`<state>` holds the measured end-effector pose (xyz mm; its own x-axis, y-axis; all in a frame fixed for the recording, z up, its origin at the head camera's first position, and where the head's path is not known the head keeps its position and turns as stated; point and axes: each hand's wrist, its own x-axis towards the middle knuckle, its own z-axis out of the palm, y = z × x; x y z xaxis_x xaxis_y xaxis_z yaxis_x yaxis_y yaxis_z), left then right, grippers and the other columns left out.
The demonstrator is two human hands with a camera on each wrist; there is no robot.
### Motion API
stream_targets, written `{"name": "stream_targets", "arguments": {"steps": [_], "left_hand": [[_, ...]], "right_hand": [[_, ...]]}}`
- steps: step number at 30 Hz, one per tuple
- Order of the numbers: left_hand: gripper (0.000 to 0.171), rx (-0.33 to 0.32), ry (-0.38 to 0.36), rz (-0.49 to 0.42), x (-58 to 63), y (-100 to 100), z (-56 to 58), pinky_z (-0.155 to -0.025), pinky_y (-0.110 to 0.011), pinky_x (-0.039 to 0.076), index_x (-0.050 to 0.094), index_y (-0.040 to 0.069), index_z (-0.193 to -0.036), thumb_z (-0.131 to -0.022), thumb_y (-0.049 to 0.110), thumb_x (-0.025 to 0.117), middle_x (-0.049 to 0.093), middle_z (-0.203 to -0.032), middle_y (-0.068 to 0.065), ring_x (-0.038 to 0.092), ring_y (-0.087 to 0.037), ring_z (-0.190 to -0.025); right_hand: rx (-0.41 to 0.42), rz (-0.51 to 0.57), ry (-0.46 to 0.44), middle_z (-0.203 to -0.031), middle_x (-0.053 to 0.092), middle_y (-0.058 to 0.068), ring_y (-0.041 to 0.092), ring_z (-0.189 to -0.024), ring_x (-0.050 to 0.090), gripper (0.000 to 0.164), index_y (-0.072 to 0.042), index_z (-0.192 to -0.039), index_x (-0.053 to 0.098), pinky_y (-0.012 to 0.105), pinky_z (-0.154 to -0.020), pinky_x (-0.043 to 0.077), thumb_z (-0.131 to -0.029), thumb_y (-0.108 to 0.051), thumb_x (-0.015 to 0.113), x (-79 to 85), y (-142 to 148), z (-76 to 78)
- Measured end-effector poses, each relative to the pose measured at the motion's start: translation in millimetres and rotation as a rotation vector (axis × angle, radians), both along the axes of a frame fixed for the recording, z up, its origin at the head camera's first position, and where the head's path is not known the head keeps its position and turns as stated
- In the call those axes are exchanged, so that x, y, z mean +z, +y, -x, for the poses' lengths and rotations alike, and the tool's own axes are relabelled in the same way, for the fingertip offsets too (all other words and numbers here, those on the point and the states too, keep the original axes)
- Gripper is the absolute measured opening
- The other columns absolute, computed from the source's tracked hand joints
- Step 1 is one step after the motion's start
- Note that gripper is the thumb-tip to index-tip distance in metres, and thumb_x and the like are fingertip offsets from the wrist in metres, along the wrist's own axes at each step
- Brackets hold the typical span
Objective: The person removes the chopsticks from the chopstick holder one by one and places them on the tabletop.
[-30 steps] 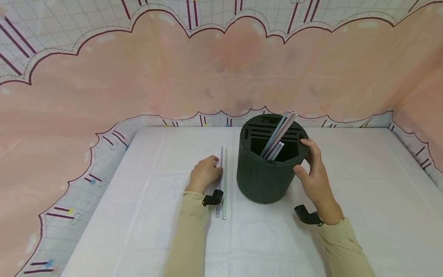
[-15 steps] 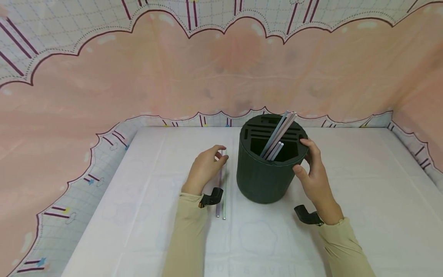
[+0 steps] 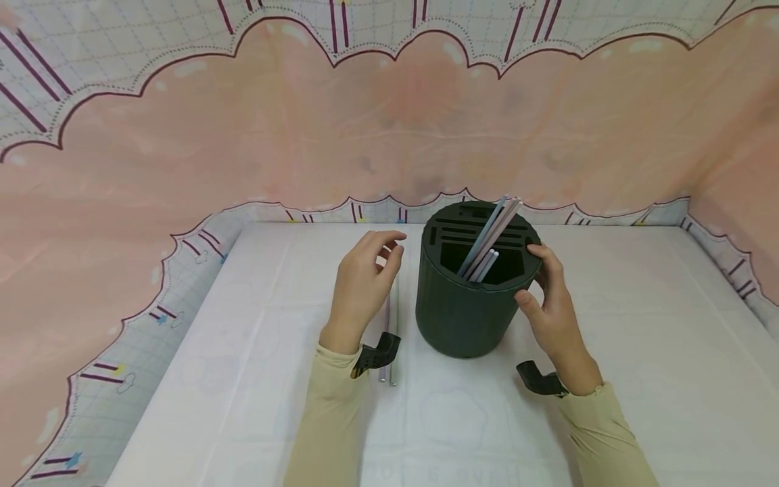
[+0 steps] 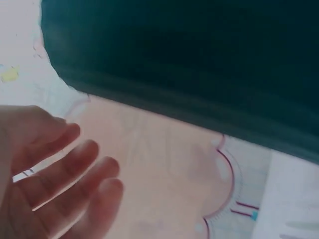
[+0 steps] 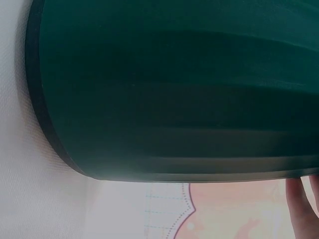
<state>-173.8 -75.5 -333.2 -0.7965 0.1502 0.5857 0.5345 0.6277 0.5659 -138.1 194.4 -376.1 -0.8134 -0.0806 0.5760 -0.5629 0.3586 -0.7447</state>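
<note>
A round dark green utensil holder (image 3: 465,318), with slots and a wide opening in its top, stands on the white table. Several pale drinking straws (image 3: 500,226) lean in that opening. My right hand (image 3: 556,311) grips the holder's right side at the rim, thumb toward the front; its fingers (image 5: 300,211) show at the edge of the right wrist view. To the holder's left, my raised left hand (image 3: 359,291) holds nothing, fingers (image 4: 102,199) loosely bent and apart. Partly hidden beneath it lie a purple straw (image 3: 382,376) and a green straw (image 3: 394,311), side by side.
The table (image 3: 255,379) has a white cover. A peach-coloured printed cloth (image 3: 389,128) with a scalloped white border hangs behind and along the sides. A black wrist camera (image 3: 377,353) sits on the left wrist, another camera (image 3: 540,379) on the right.
My left hand has lifted from beside the two lying straws and moved up and slightly forward, with nothing in it. The right hand and the holder stay in place.
</note>
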Motion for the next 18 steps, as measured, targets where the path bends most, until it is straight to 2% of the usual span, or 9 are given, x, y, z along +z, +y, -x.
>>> {"name": "stream_targets", "arguments": {"steps": [4, 8, 12, 18], "left_hand": [[0.020, -0.062, 0.104, -0.064, 10.3, 8, -8.1, -0.060, -0.020, 0.047, 0.062, 0.013, -0.104, -0.090, 0.020, 0.052, 0.058, -0.093, 0.003, 0.053, -0.006, -0.081], [0.019, -0.155, 0.182, -0.100, 20.0, 18, -17.2, -0.060, -0.021, 0.048, 0.062, 0.010, -0.102, -0.088, 0.020, 0.055, 0.057, -0.094, 0.001, 0.052, -0.009, -0.085], [0.020, -0.235, 0.226, -0.077, 25.8, 28, -25.5, -0.064, -0.019, 0.046, 0.063, 0.010, -0.102, -0.087, 0.022, 0.058, 0.057, -0.097, 0.002, 0.050, -0.009, -0.088], [0.028, -0.313, 0.222, 0.027, 27.5, 40, -33.3, -0.067, -0.013, 0.041, 0.061, 0.011, -0.108, -0.086, 0.028, 0.059, 0.058, -0.103, 0.004, 0.049, -0.007, -0.081]], "right_hand": [[-0.001, -0.002, 0.002, -0.140, 0.029, 0.005, 0.019, -0.125, 0.031, 0.069, -0.012, -0.137, 0.027, 0.044, -0.102, 0.024, -0.084, -0.047, 0.053, -0.7, 0, 0.7], [0.001, 0.006, 0.013, -0.139, 0.031, 0.005, 0.020, -0.125, 0.031, 0.071, -0.011, -0.137, 0.028, 0.044, -0.102, 0.025, -0.083, -0.050, 0.052, -2.4, 0, 2.3], [0.002, 0.014, 0.019, -0.139, 0.032, 0.005, 0.020, -0.125, 0.031, 0.072, -0.010, -0.136, 0.028, 0.043, -0.101, 0.025, -0.083, -0.051, 0.052, -4.1, 0, 3.7], [-0.001, 0.022, 0.027, -0.138, 0.032, 0.004, 0.020, -0.125, 0.031, 0.071, -0.010, -0.136, 0.029, 0.044, -0.101, 0.025, -0.083, -0.050, 0.053, -4.7, -1, 4.1]]}}
